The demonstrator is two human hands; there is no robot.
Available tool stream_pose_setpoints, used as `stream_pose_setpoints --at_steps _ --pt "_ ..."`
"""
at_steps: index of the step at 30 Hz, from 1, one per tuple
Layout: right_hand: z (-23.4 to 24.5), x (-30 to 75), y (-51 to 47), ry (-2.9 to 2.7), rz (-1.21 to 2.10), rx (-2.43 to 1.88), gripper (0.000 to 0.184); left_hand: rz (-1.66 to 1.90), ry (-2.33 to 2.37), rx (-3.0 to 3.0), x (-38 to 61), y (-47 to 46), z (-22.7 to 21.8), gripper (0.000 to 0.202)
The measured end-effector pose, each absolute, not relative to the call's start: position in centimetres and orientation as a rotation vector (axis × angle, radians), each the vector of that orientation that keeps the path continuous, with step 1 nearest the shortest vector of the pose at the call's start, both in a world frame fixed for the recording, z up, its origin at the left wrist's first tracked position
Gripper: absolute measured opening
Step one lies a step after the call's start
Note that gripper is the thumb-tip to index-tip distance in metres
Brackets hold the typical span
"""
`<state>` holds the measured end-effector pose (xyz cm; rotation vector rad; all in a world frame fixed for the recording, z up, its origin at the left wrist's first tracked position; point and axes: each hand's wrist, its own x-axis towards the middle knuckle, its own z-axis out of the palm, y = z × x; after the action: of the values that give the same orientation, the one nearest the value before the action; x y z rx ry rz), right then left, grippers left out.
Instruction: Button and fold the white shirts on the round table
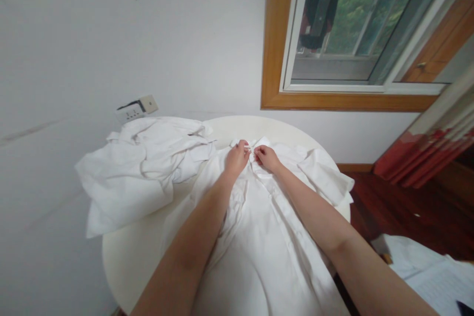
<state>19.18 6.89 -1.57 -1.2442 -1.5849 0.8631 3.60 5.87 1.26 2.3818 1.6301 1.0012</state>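
Observation:
A white button-up shirt [255, 227] lies spread over the round white table [124, 266], its collar end away from me and one sleeve out to the right. Up at the collar, my left hand [238, 157] pinches the fabric between thumb and fingers. Close beside it on the right, my right hand [267, 157] is closed on the facing edge of the same collar. The small gap between my fingertips shows white cloth; whether a button is there I cannot make out. The open front edge runs down toward me beneath my right forearm.
A heap of white clothing [137, 173] sits on the table's left side and hangs over its edge. Behind are a wall socket [131, 111] and a wood-framed window [276, 98]. A red and white curtain [418, 143] hangs at right; white cloth [425, 261] lies lower right.

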Motion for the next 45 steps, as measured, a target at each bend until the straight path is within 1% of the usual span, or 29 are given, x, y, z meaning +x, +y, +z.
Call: stream_pose_setpoints --at_steps 3,7,9,13,17,20,22,24,26,28,30,33,36,38,42,45 --pt "-1.5 19.3 6.7 -1.614 0.672 -1.315 0.014 0.978 1.767 2.401 3.6 5.4 1.8 0.031" --pt "-0.8 19.9 6.0 -1.706 0.423 -1.371 0.033 0.961 1.938 2.452 3.2 5.0 2.4 0.021" --pt "-0.2 20.1 5.5 -1.818 0.293 -1.386 0.037 0.977 1.982 2.495 3.2 4.9 2.7 0.016" --pt "0.6 20.1 4.8 -2.024 0.169 -1.415 0.037 1.012 1.953 2.555 3.4 4.7 3.0 0.015" --pt "0.8 20.0 4.9 -2.013 0.083 -1.583 0.036 0.846 1.817 2.643 3.8 4.7 2.5 0.018" --pt "1.1 20.2 4.9 -2.005 -0.057 -1.693 0.035 0.748 1.825 2.671 3.8 4.6 2.3 0.023" --pt "1.4 20.3 4.7 -2.046 -0.109 -1.757 0.028 0.766 1.889 2.677 3.7 4.5 2.5 0.031" --pt "1.6 20.4 4.5 -2.079 -0.097 -1.826 0.027 0.8 1.998 2.644 3.4 4.5 2.7 0.039" --pt "1.6 20.3 4.3 -2.089 -0.059 -1.861 0.029 0.83 2.112 2.572 3.1 4.5 2.9 0.045" --pt "1.4 20.3 4.4 -2.097 -0.017 -1.846 0.031 0.854 2.155 2.524 2.9 4.6 3.0 0.045" --pt "1.1 20.4 4.7 -2.124 0.047 -1.822 0.031 0.851 2.129 2.507 2.8 4.6 2.9 0.037" --pt "0.8 20.7 5.3 -2.164 0.194 -1.819 0.034 0.666 2.098 2.449 3.4 4.3 2.6 0.029" --pt "0.7 21.1 5.7 -2.155 0.308 -1.818 0.037 0.424 2.147 2.39 4.6 3.7 2.7 0.034" --pt "0.6 21.4 5.9 -2.149 0.338 -1.808 0.037 0.341 2.175 2.391 5.5 3.1 3.1 0.037" --pt "0.2 22.0 6.2 -2.202 0.297 -1.773 0.036 0.115 2.083 2.404 6.5 1.6 3.3 0.032" --pt "-0.2 22.3 6.5 -2.206 0.213 -1.749 0.038 0.073 2.018 2.393 5.9 0.6 2.0 0.037"
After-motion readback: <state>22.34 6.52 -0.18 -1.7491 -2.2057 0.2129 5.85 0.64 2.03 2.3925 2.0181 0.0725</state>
